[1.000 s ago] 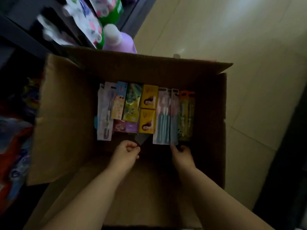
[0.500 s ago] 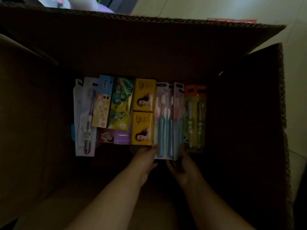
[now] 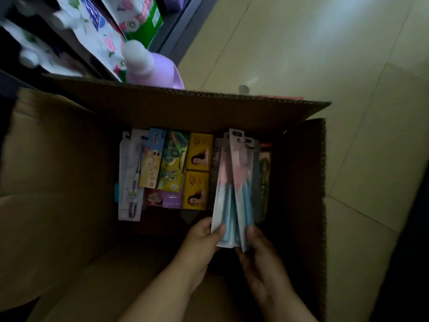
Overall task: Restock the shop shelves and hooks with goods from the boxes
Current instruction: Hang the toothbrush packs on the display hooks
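Toothbrush packs (image 3: 234, 189) now lifted clear of the row in the cardboard box (image 3: 58, 182). Left hand (image 3: 202, 242) and right hand (image 3: 260, 249) pinch their lower ends between thumb and fingers; yellow boxes (image 3: 197, 170) lie beyond the left fingertips.

pale tiled floor (image 3: 313, 54) with an open cardboard box (image 3: 58, 182) sitting on it, purple bottle (image 3: 151, 70) right behind

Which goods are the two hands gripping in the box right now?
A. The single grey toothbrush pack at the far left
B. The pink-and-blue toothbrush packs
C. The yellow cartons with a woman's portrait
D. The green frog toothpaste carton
B: the left hand and the right hand both pinch the lower ends of the pink-and-blue toothbrush packs, tilted up above the other goods in the cardboard box.
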`<state>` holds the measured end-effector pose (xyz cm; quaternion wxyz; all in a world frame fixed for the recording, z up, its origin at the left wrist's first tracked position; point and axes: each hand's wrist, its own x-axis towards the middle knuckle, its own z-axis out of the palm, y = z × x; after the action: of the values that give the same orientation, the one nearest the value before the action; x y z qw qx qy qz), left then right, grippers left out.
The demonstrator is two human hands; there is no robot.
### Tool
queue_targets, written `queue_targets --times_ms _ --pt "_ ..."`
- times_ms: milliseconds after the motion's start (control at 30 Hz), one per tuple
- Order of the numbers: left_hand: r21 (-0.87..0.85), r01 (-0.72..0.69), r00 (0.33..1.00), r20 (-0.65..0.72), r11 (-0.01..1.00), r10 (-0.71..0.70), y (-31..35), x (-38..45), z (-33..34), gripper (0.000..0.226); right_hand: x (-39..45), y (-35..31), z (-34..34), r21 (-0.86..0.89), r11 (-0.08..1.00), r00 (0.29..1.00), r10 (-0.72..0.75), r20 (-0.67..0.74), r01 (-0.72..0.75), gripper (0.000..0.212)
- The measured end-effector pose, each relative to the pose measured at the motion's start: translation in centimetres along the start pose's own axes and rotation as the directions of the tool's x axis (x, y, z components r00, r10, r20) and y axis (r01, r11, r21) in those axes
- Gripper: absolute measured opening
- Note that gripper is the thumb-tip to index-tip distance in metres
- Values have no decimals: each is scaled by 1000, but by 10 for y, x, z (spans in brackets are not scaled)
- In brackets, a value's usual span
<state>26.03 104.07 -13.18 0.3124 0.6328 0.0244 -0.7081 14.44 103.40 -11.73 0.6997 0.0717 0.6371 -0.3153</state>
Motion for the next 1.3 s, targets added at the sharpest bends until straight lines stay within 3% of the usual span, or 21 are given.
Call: queue_targets --times_ms 233,333,400,500,600,767,967,1100,1167,1300 --pt "-100 107 994 12 989 -106 41 -101 -13 28 -85 -13 19 -258 966 1000 -10 -14 6 24" --pt "-101 146 989 43 984 -142 66 -148 -21 34 -130 -23 34 -316 949 998 10 60 9 36" --pt "-100 148 988 62 984 -142 82 -177 -23 39 -156 -26 44 -372 927 996 2 93 33 32" --pt "-80 120 990 87 989 -113 98 -209 -28 52 -189 -28 58 -508 856 994 -55 95 96 23" --pt "-45 73 994 80 996 -69 110 -236 -28 50 -218 -33 70 -616 775 989 -84 121 141 18" --pt "-22 -29 997 -70 999 27 118 -250 -20 37 -231 -32 79 -753 610 969 -140 203 246 28" --pt "-63 -90 990 -116 994 82 108 -244 -22 28 -223 -31 79 -808 530 966 -110 235 257 23" --pt "-129 -131 983 -142 983 113 110 -247 -27 45 -226 -39 83 -752 577 947 -158 281 319 19" --pt "-141 -163 978 -154 976 141 115 -255 -28 43 -234 -45 89 -726 594 936 -166 310 346 21" --pt "-160 -185 974 -163 970 159 135 -286 -24 49 -265 -60 107 -753 522 916 -193 353 400 21"
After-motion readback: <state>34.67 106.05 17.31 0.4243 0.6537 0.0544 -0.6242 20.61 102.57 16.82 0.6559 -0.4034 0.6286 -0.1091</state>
